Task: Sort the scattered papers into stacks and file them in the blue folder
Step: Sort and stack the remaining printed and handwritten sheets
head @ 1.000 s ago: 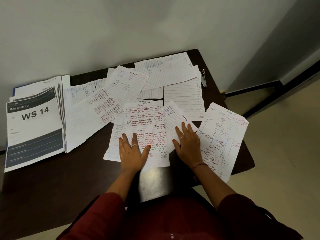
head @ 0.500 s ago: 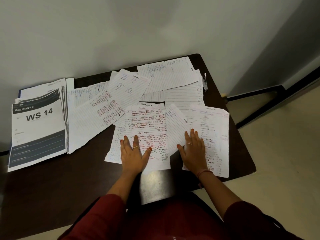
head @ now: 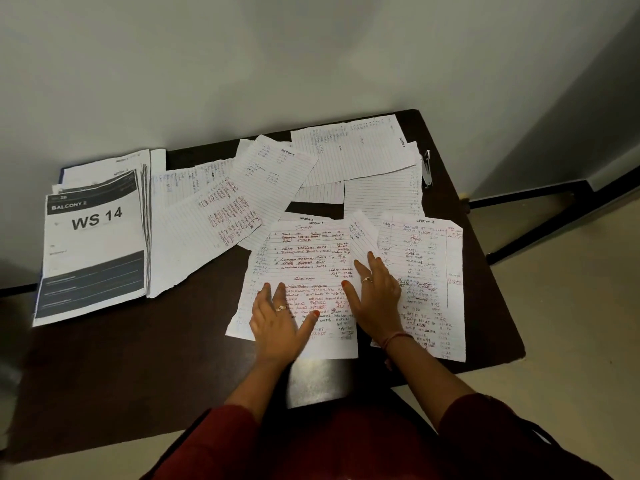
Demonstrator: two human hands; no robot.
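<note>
On the dark table (head: 145,362), both hands lie flat with fingers straight and spread. The left hand (head: 278,322) presses the lower part of a handwritten sheet (head: 304,268) in front of the person. The right hand (head: 375,292) rests just beside it, touching that sheet's right edge and a second written sheet (head: 429,271) to its right. More lined papers (head: 263,188) lie scattered beyond the hands. Far left, well apart from both hands, sits a printed stack (head: 93,244); a blue edge behind it may be the folder (head: 61,173).
</note>
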